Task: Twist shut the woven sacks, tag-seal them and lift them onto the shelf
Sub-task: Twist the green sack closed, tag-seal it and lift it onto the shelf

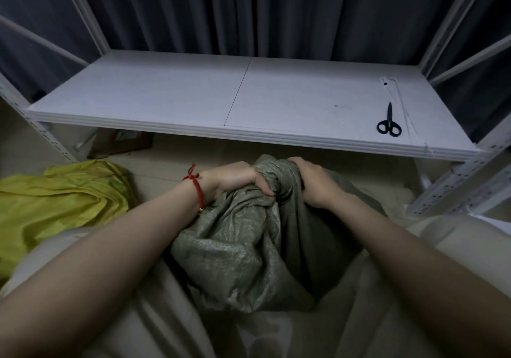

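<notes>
Your left hand (237, 176) and right hand (309, 179) both grip the bunched neck of the grey-green sack (249, 247) between your knees, below the shelf (193, 95). Soft, slippery weave, likely bulky: hold at the neck. Scissors (389, 121) and ties (398, 100) lie on the shelf.

Dark pleated curtains (276, 12) are hung behind a white shelf (166, 95) carried on perforated metal uprights (467, 180). A pale floor (193, 150) is seen beneath, dimly lit, with a cardboard box (121, 142) set on it.
</notes>
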